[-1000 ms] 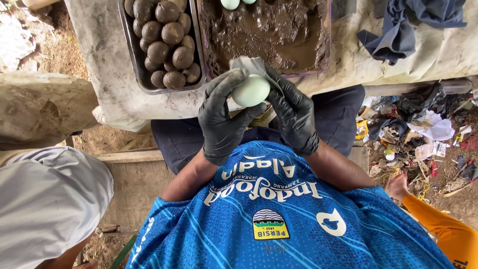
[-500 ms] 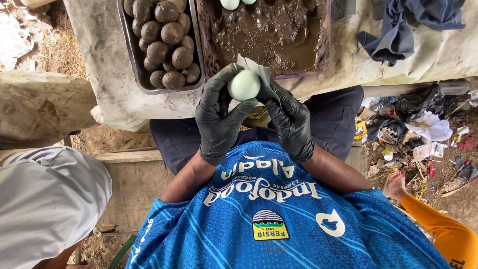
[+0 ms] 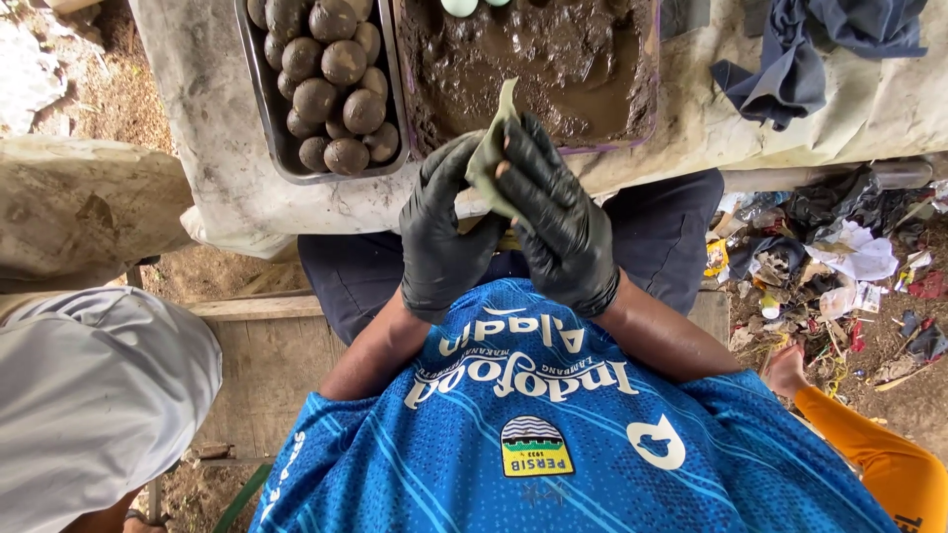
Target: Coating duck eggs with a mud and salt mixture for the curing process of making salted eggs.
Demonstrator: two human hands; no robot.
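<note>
Cloth [image 3: 491, 148] upright between hands [image 3: 504, 212], tip toward tray [image 3: 647, 59].

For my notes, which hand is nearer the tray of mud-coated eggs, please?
Left. Both hold a green wrap: left hand below-right of the tray, right hand farther right.

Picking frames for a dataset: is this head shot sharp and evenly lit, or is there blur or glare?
Head view: soft daylight, no hard shadows; gloved left hand and right hand on the cloth are fairly sharp; the wet mud tray shows a mild sheen; the pale corner top left is overexposed; edges bend slightly from the wide lens.
</note>
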